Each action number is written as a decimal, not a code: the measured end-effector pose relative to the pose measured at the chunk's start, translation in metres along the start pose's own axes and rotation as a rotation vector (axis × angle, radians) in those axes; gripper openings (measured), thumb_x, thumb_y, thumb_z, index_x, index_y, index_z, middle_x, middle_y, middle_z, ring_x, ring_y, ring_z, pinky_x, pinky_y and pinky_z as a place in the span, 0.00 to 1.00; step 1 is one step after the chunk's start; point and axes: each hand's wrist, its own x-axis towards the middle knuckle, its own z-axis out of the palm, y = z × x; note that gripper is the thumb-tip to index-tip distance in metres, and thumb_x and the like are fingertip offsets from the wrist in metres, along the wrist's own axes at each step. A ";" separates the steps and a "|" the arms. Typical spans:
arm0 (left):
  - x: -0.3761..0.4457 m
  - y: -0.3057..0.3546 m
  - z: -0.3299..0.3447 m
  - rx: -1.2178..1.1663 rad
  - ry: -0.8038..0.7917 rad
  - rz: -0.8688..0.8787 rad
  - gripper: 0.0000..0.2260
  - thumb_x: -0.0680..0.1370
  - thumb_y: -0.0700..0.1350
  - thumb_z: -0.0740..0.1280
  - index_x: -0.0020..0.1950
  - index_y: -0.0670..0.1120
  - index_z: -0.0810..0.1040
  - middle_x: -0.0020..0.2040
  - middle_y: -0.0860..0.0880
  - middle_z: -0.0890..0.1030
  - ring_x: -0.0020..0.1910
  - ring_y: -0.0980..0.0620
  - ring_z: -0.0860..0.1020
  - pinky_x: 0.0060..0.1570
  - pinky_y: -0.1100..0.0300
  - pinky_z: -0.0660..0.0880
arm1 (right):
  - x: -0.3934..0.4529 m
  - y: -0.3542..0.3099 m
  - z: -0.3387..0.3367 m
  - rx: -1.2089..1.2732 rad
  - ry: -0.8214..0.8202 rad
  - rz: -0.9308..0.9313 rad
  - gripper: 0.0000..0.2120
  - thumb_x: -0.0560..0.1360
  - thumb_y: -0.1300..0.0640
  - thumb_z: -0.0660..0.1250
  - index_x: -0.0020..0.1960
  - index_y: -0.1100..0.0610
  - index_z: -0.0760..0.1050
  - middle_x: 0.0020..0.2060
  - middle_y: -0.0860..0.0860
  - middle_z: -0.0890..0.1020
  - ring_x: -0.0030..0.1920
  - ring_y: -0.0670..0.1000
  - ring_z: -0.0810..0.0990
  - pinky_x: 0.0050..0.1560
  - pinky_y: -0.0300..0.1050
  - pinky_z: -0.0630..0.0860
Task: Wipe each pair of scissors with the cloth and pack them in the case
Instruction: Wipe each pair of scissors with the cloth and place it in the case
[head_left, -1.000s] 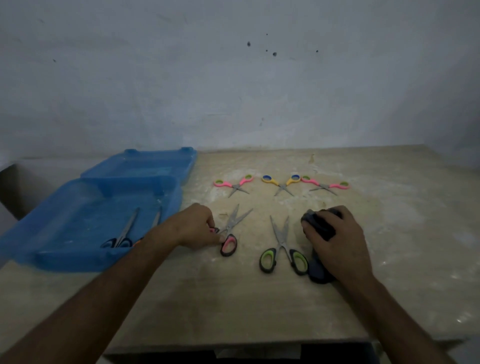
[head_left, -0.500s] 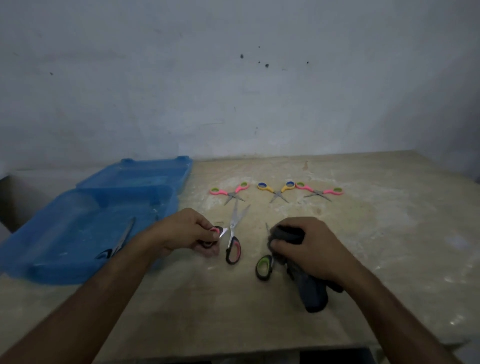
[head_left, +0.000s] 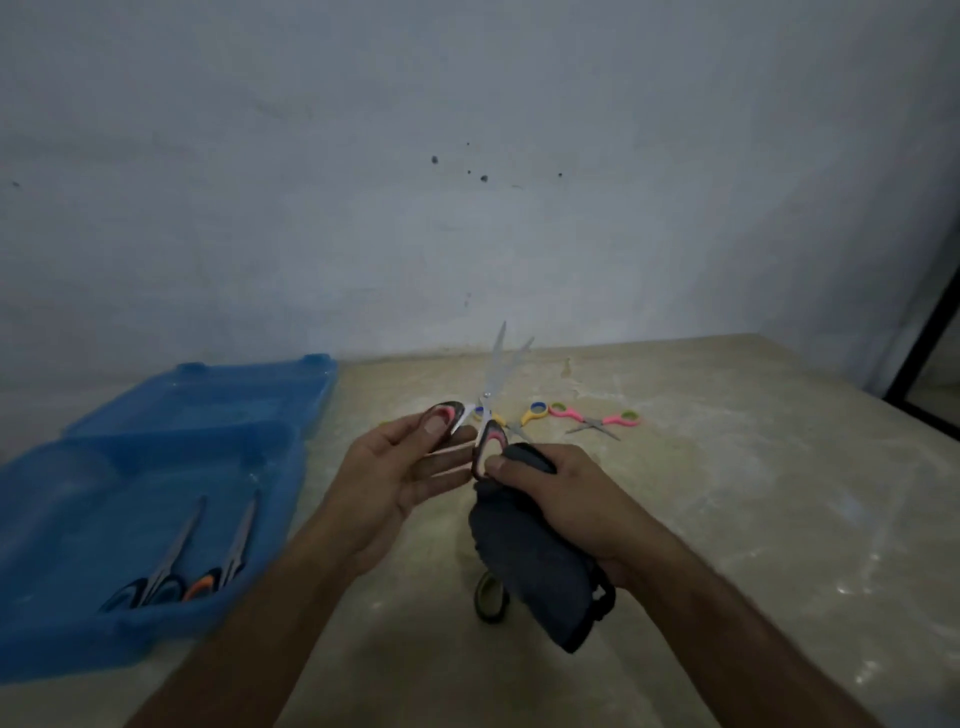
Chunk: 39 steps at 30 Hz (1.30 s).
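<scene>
Your left hand (head_left: 395, 478) pinches the scissors (head_left: 485, 415); right hand (head_left: 566, 499) grips the cloth (head_left: 530, 561). Wipe both blades away from the edges.

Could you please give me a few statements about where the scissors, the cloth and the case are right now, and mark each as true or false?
1. The left hand holds the red-and-black-handled scissors up off the beige table. True.
2. These scissors' blades are fully closed. False: they are parted, tips pointing up.
3. The dark grey cloth is in the right hand. True.
4. The open blue plastic case holds no scissors. False: two pairs lie inside.
5. The pink-handled small scissors lie in the case. False: they lie on the table, beyond the hands.
</scene>
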 end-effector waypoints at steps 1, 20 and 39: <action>-0.001 -0.006 0.005 -0.049 -0.010 0.019 0.17 0.79 0.45 0.65 0.65 0.39 0.79 0.58 0.37 0.84 0.56 0.38 0.84 0.56 0.47 0.81 | 0.002 0.000 0.001 -0.012 0.025 -0.011 0.12 0.80 0.50 0.70 0.46 0.59 0.84 0.39 0.56 0.86 0.39 0.51 0.84 0.41 0.43 0.76; 0.007 -0.040 0.000 -0.014 0.254 0.090 0.11 0.83 0.48 0.62 0.60 0.46 0.82 0.48 0.42 0.88 0.44 0.43 0.87 0.41 0.54 0.84 | 0.018 0.015 -0.010 -0.301 0.301 -0.398 0.14 0.76 0.70 0.67 0.47 0.51 0.81 0.45 0.45 0.85 0.50 0.43 0.83 0.52 0.34 0.76; 0.003 -0.038 0.000 -0.030 0.309 0.180 0.10 0.84 0.45 0.62 0.57 0.46 0.82 0.49 0.44 0.88 0.42 0.41 0.87 0.38 0.53 0.84 | 0.025 0.003 -0.005 -0.760 0.170 -0.547 0.19 0.67 0.63 0.66 0.57 0.53 0.78 0.48 0.50 0.80 0.46 0.50 0.77 0.43 0.43 0.76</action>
